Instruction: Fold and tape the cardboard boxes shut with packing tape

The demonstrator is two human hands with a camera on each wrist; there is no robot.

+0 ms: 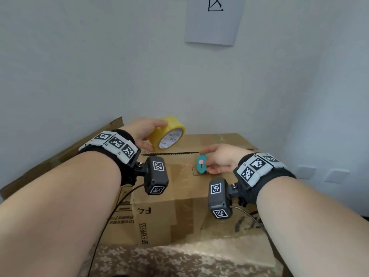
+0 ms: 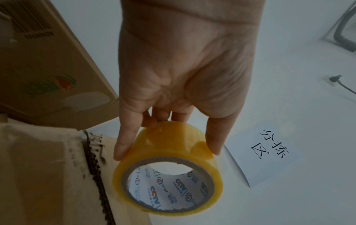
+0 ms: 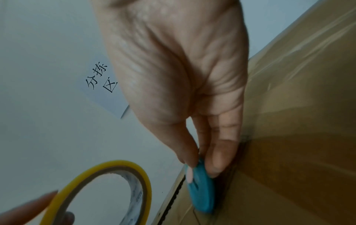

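Note:
A brown cardboard box stands in front of me with its top flaps folded down and a dark seam running across the top. My left hand grips a yellow roll of packing tape at the far left of the box top; fingers and thumb curl round the roll. My right hand pinches a small teal cutter with a pink slider, just below the seam. In the right wrist view the cutter sits against the box top between thumb and fingers.
A second cardboard box leans at the left behind my left arm. A white wall with a paper sign rises right behind the box. A patterned cloth lies below the box's near side.

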